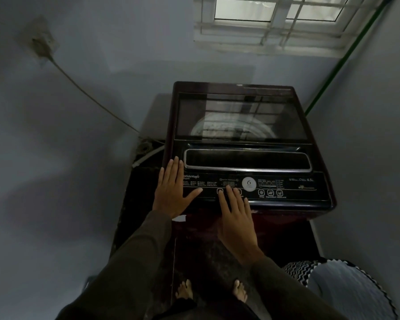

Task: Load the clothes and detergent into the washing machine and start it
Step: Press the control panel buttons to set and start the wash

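From my head camera, I look down at the washing machine [240, 88]. It stands in a corner, under a window [277, 21]. Its glass lid [240, 116] is down. I can see the round drum through the glass, but it is too dark to tell if clothes are inside. I see no soap anywhere.

My left hand [171, 188] lies flat on the left end of the control panel [298, 188]. Its fingers are straight and spread, and it holds nothing. It just rests there.

My right hand [237, 218] is flat too, and it also holds nothing. Its fingertips [228, 187] reach the row of buttons [270, 192] near the middle of the panel. One fingertip looks like it is on a button, but I cannot tell if it is pushing.

I think I am at the last step, turning the machine on and starting the wash. Next I need to push the right button with one finger, firmly, and look for the panel to light up.

By my right side, low down, is a zigzag thing [346, 292]. I cannot tell what it is.
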A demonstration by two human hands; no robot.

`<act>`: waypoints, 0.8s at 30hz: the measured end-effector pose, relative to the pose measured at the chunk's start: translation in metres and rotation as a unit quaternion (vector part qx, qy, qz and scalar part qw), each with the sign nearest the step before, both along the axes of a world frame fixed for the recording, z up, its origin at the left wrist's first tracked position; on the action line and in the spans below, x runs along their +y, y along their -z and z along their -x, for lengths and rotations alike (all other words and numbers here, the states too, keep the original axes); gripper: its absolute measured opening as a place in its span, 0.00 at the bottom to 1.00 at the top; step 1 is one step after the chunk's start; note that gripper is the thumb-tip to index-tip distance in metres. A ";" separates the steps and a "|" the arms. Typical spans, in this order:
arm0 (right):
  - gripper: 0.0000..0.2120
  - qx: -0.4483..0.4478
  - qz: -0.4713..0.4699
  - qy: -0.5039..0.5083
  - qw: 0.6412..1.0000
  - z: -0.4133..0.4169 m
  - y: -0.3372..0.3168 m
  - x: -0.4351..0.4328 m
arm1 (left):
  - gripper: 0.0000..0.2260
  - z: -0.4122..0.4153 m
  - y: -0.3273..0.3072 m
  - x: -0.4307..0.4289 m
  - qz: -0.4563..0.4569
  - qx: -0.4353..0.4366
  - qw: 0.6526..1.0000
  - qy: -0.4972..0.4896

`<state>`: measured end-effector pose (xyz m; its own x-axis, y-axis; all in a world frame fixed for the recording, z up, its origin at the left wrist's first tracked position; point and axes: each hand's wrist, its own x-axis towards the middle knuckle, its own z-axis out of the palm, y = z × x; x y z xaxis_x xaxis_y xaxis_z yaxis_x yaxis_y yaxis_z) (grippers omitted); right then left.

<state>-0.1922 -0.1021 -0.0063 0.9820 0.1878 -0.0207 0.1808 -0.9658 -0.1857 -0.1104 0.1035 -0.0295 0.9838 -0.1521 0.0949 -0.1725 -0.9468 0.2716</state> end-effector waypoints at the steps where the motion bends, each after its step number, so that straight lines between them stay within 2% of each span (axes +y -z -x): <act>1: 0.38 0.004 0.003 -0.001 1.000 0.000 0.000 0.000 | 0.46 0.000 0.000 0.000 -0.006 0.002 1.000 -0.002; 4: 0.44 0.020 0.003 0.006 1.000 0.000 0.000 0.001 | 0.46 0.000 0.000 -0.001 -0.016 0.001 1.000 -0.005; 10: 0.44 0.006 -0.013 0.011 1.000 -0.006 -0.006 0.005 | 0.46 0.001 -0.001 -0.002 -0.020 -0.008 1.000 -0.007; 16: 0.43 0.037 -0.019 -0.007 0.999 0.000 -0.012 0.003 | 0.46 0.000 0.001 -0.002 -0.016 0.002 1.000 -0.006; 20: 0.38 0.039 -0.029 -0.001 0.999 0.009 -0.010 0.003 | 0.45 -0.001 0.001 -0.001 -0.006 0.006 1.000 -0.002; 24: 0.42 0.037 -0.027 0.008 0.999 0.013 0.000 0.002 | 0.45 -0.001 0.002 -0.001 -0.002 0.006 1.000 -0.003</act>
